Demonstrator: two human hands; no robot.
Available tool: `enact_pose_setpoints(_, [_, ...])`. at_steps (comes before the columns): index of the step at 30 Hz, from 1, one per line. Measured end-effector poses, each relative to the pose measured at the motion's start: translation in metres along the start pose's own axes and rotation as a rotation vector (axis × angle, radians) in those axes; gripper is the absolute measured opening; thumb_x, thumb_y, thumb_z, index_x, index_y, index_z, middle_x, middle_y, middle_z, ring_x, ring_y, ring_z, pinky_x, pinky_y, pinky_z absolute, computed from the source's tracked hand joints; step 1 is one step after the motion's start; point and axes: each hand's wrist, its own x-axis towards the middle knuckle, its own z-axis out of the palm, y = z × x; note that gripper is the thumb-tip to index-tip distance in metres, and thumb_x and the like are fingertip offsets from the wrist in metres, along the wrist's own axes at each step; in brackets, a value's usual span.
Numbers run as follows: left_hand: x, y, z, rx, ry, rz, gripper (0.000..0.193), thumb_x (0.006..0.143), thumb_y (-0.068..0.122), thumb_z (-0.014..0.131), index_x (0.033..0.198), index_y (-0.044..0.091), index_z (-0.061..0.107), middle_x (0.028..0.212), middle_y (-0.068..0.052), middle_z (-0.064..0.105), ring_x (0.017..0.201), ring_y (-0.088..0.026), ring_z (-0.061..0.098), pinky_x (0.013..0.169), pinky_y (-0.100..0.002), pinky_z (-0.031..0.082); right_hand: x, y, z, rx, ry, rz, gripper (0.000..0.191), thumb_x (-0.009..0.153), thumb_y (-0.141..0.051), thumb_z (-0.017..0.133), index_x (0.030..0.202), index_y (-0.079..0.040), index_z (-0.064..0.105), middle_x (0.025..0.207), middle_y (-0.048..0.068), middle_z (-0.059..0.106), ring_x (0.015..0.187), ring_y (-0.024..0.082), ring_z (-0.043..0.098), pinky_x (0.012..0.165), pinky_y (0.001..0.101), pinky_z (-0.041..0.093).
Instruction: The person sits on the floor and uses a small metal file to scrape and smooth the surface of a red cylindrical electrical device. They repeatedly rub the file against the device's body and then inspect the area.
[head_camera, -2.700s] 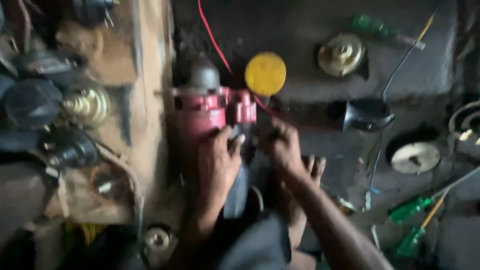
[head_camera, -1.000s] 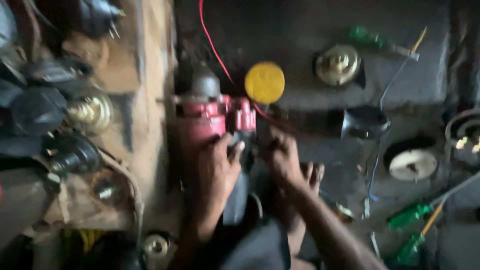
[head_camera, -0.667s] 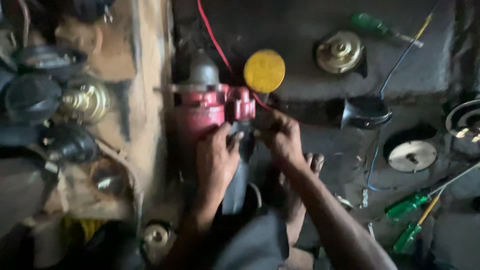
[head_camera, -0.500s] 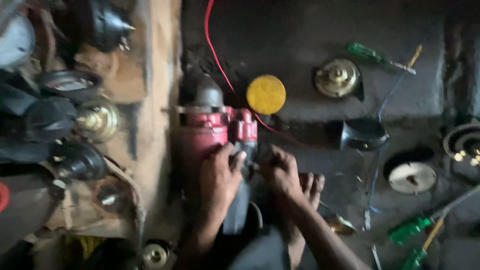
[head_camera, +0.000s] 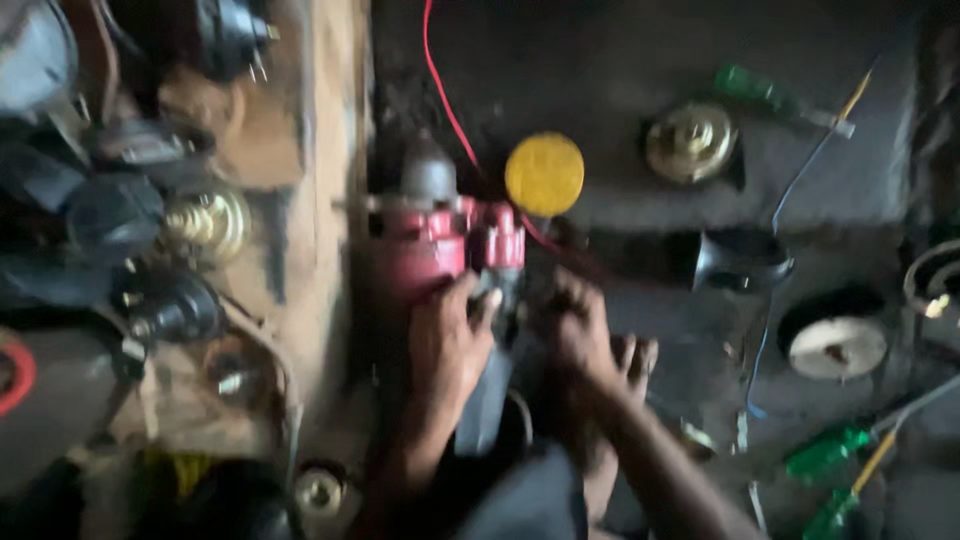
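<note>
A red and grey motor-like part (head_camera: 440, 245) lies on the dark floor in the middle of the head view. My left hand (head_camera: 447, 345) is closed over its lower body, thumb near the red end. Right beside it, my right hand (head_camera: 578, 335) is curled at the part's right side; blur hides whether it grips anything. A red wire (head_camera: 445, 90) runs up from the part past a round yellow cap (head_camera: 544, 174).
Dark horn-like parts (head_camera: 175, 305) and a brass one (head_camera: 205, 222) sit on a wooden board at left. At right lie green-handled screwdrivers (head_camera: 826, 455), another green-handled screwdriver (head_camera: 765, 92), a brass disc (head_camera: 692, 142), a black cone (head_camera: 742, 262) and a white disc (head_camera: 836, 345).
The view has shifted, so everything sits slightly lower and further right in frame. Both hands stay on the red part, the right one moved a little lower.
</note>
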Motion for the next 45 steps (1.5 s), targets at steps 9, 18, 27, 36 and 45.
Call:
enact_pose_setpoints(9, [-0.001,0.002,0.001,-0.044,0.091,0.069,0.028,0.09,0.027,0.076,0.106,0.004,0.07,0.094,-0.021,0.074,0.082,-0.043,0.071,0.072,-0.049,0.056,0.002,-0.003,0.003,-0.014,0.052,-0.087,0.027,0.078,0.005,0.078,0.074,-0.009,0.055,0.069,-0.006,0.054,0.064,0.007,0.049,0.054,0.0255,0.04])
enact_pose_setpoints(18, [0.005,0.007,-0.007,0.023,-0.118,-0.119,0.025,0.092,0.032,0.075,0.097,0.007,0.071,0.085,-0.023,0.071,0.078,-0.045,0.068,0.067,-0.053,0.052,0.004,0.004,0.002,-0.039,-0.018,-0.256,0.022,0.077,0.012,0.06,0.074,-0.009,0.059,0.075,-0.006,0.056,0.07,0.006,0.05,0.059,0.0239,0.04])
enact_pose_setpoints(27, [0.005,0.009,-0.006,-0.017,-0.093,-0.12,0.024,0.09,0.03,0.074,0.098,0.007,0.07,0.083,-0.023,0.071,0.077,-0.044,0.069,0.065,-0.053,0.053,0.004,-0.006,0.006,-0.034,0.001,-0.172,0.03,0.077,0.011,0.078,0.073,-0.01,0.057,0.073,-0.008,0.054,0.068,0.003,0.047,0.057,0.0228,0.04])
enact_pose_setpoints(36, [0.008,0.016,-0.011,-0.001,-0.105,-0.113,0.022,0.09,0.026,0.074,0.09,0.006,0.066,0.081,-0.022,0.07,0.076,-0.045,0.068,0.064,-0.054,0.051,0.002,0.004,0.002,-0.079,-0.006,-0.116,0.031,0.073,0.01,0.079,0.07,-0.01,0.055,0.07,-0.006,0.054,0.068,0.003,0.048,0.057,0.0245,0.041])
enact_pose_setpoints(45, [0.006,0.014,-0.009,-0.012,-0.061,-0.062,0.023,0.09,0.027,0.074,0.098,0.006,0.069,0.087,-0.023,0.071,0.08,-0.045,0.068,0.067,-0.053,0.053,-0.003,-0.002,0.003,0.054,-0.01,-0.051,0.024,0.077,0.009,0.077,0.071,-0.007,0.06,0.069,-0.002,0.06,0.065,0.007,0.053,0.057,0.0256,0.043])
